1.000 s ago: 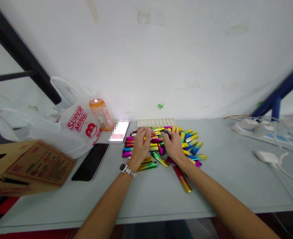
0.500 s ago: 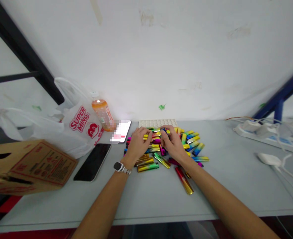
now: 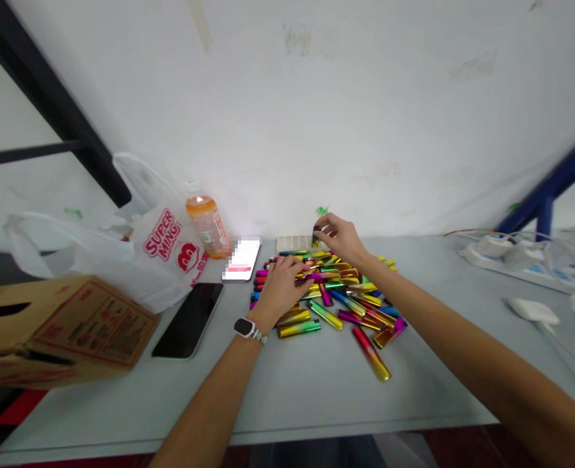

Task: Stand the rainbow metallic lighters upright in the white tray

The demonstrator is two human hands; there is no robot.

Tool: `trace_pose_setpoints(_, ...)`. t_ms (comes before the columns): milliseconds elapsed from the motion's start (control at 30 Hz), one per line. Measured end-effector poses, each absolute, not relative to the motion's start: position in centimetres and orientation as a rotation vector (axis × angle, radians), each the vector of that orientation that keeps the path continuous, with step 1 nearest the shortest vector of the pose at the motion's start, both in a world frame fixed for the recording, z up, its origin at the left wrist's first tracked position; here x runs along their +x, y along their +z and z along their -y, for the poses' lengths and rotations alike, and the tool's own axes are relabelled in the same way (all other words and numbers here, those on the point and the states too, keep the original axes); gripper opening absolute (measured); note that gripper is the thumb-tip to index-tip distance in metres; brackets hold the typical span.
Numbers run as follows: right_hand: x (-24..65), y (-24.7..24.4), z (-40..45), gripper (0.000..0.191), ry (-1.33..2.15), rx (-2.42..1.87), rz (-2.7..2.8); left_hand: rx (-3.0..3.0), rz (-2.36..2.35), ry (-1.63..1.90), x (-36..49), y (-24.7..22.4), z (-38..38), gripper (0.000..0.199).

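Near the wall, the right hand pinches a lighter, long axis upright, at the white grid tray, beyond the left hand, loosely curled on the lighter pile, its grip hidden.

Ctr: heap of slim tubes, smooth, shiny metallic finish, some w/ matt black ends. Behind: pale tray, prob. plastic, bumpy. Below: smooth grey desktop, mostly matt. L side: carton, matt cardboard; bag, thin crinkly plastic; btl, clear glossy plastic; phone, glossy, glass-like. Lower ctr: watch, shiny metal band. Far R: power strip, smooth white plastic. Top: wall, matt, scuffed.
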State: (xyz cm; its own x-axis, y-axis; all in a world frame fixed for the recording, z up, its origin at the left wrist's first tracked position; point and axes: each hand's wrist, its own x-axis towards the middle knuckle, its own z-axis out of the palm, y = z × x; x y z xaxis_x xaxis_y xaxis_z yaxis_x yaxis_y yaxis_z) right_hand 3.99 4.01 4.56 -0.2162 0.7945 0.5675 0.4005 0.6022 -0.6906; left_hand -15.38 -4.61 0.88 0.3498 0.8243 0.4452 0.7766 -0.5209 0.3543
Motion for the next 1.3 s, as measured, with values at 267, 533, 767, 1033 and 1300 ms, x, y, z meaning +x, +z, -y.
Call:
trace_pose_setpoints(267, 3.3, 3.9, -9.6, 0.011, 0.446, -1.007, 1.943, 2.544, -1.508, 0.815, -15.2, 0.6, 4.2, 0.02)
trace_pose_setpoints(533, 3.3, 3.5, -11.9, 0.007, 0.5, -1.003, 1.991, 2.548, -1.507, 0.78, -15.1, 0.8, 3.6, 0.02)
trace_pose_setpoints(767, 3.4, 4.1, -11.9, 0.008, 0.334, -1.089, 2.046, 2.539, -1.481, 0.732, -14.9, 1.2, 3.2, 0.017)
trace_pose_setpoints(1033, 3.6, 4.3, -9.1, 0.034, 0.004, -1.405, 2.162, 2.541, -1.468, 0.767, -14.9, 1.7, 3.6, 0.017)
trace_pose_setpoints(1300, 3.6, 4.9, -7.8, 0.046, -0.12, -1.477, 2.305, 2.309, -1.362, 1.103, -15.0, 1.6, 3.8, 0.016)
